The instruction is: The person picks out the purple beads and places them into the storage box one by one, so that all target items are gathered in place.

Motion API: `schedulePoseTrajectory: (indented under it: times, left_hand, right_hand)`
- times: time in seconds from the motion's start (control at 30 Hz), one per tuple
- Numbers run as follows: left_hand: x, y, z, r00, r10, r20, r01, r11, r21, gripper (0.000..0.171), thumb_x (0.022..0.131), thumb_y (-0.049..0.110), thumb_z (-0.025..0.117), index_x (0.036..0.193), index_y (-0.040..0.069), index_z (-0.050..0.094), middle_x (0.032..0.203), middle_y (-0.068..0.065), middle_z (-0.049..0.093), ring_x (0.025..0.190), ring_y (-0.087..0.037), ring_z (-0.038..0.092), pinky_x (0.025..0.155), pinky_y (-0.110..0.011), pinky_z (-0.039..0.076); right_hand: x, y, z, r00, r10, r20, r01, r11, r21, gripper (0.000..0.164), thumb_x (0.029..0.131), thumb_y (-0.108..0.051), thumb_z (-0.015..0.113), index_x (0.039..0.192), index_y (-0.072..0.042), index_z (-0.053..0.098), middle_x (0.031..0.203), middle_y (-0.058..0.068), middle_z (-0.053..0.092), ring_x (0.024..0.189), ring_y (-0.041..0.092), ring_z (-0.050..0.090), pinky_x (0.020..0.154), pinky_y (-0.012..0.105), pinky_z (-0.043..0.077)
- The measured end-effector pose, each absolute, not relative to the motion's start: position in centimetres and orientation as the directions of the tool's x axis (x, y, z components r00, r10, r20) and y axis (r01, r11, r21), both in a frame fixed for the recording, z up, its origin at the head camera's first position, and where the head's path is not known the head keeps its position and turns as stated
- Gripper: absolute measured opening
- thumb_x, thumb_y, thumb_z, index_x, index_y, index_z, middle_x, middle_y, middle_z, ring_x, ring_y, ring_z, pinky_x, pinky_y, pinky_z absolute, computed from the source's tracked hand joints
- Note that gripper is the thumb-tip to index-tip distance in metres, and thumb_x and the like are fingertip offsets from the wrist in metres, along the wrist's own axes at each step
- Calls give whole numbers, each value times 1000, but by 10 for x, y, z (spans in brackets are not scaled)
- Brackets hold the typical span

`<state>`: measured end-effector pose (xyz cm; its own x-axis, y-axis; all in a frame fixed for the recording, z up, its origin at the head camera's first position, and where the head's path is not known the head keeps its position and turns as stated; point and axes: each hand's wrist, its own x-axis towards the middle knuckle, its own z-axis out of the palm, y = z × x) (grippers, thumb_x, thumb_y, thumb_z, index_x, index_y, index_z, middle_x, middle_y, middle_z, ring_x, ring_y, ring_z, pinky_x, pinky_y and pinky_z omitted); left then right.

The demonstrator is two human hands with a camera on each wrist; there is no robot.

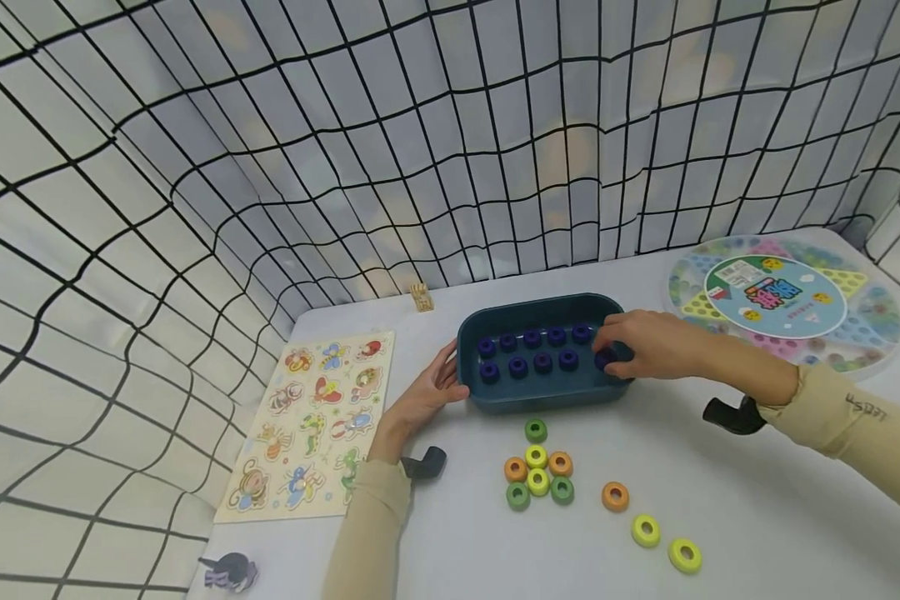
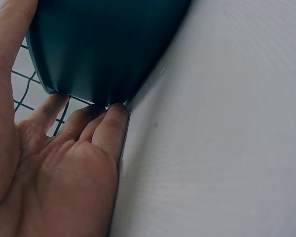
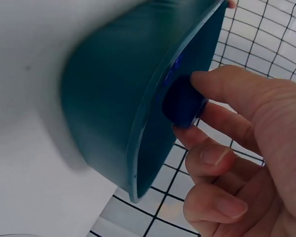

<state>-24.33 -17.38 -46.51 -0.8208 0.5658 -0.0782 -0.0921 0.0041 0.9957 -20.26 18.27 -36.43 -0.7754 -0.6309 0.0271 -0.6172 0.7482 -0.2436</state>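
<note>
My right hand point(image 1: 648, 346) reaches over the right end of a dark teal plastic basin point(image 1: 547, 400). Between thumb and fingers it pinches a dark blue ring-shaped bead point(image 3: 182, 102), just inside the rim. More blue beads point(image 1: 543, 362) stand in two rows on the basin's floor. At the opposite end, my left hand point(image 1: 423, 398) rests its fingers and thumb against the basin's outer wall. The left wrist view shows its fingertips point(image 2: 117, 111) touching the basin's end, low near the table.
Green, yellow and orange rings point(image 1: 537, 482) lie grouped before the basin, with a loose orange ring point(image 1: 615, 497) and two yellow ones to the right. An animal puzzle board point(image 1: 307, 421), a round bead kit point(image 1: 776, 296), a small wooden piece point(image 1: 422, 297) and a dark-purple object point(image 1: 230, 572) surround them. Black netting encloses the table.
</note>
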Motion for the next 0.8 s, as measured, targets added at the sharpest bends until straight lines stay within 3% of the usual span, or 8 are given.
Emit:
schedulePoseTrajectory:
  times: [0.37,0.8]
  left_hand:
    - [-243,-171,-466,-817,573,-70,-78,11,997,94,68,39,76,143,29,19,147,1,22,132,-11,24,107,-26,20]
    - [-244,-169,-463,-803,590,-89,-92,25,995,91,75,31,72,144,26,13,149,0,15,134,-12,19,108,-25,19]
  right_hand:
    - [-233,179,-370,-803,-594,-44,-572,790,-223,29,78,-22,70,104,-10,65,96,1,59,90,23,58,69,40,52]
    - [-238,183,-376,-821,-566,-73,-540,812,-223,30,79,-24,69,105,-9,64,99,4,60,93,26,57,73,43,51]
